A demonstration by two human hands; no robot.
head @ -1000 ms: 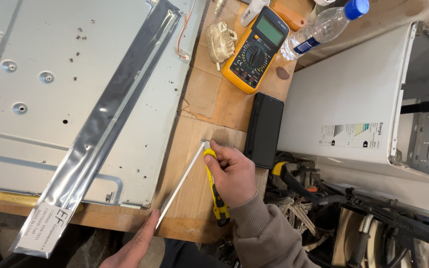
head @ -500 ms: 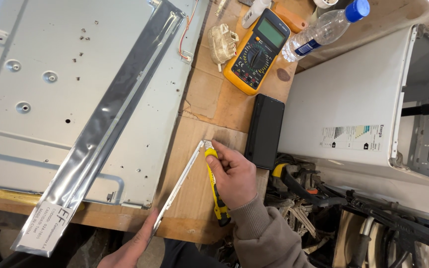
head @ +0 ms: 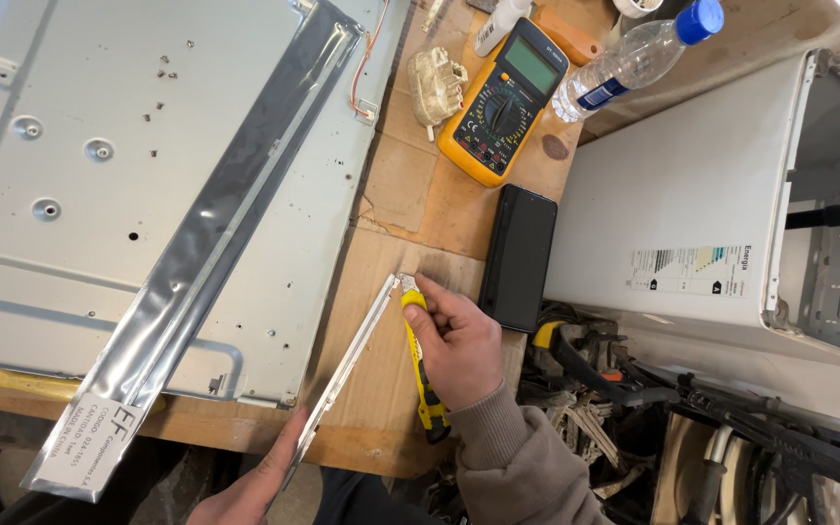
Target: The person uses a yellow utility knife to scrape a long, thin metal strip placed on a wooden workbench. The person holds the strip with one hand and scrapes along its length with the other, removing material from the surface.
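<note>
Gripping a yellow utility knife (head: 425,374), the right hand (head: 459,345) has its fingers clamped round the handle, the index finger stretched along the top toward the blade end. The knife's tip sits against the upper end of a thin metal strip (head: 352,365), which runs slantwise across a patch of cardboard (head: 381,389) on the wooden tabletop (head: 439,209). The left hand (head: 250,496) is at the strip's lower end, at the near edge of the tabletop; its fingers are pressed together along the strip, though whether they wrap it I cannot tell, as most of that hand is cut off by the frame.

Taking the strip as the marker: just to its right, beyond the right hand, lies a black phone (head: 519,255), face down. Further up from the strip's top end stands a yellow multimeter (head: 503,102), with a balled-up lump of pale material (head: 437,83) beside it and a clear plastic bottle (head: 634,58) with a blue cap lying beyond. To the left of the strip spreads a large grey sheet-metal panel (head: 70,194), and across it lies a long silvery foil bag (head: 206,243) with a white label at its near end, roughly parallel to the strip. Well to the right of the strip sits a white appliance casing (head: 682,194), with a tangle of black cables and tools (head: 634,389) below it.
</note>
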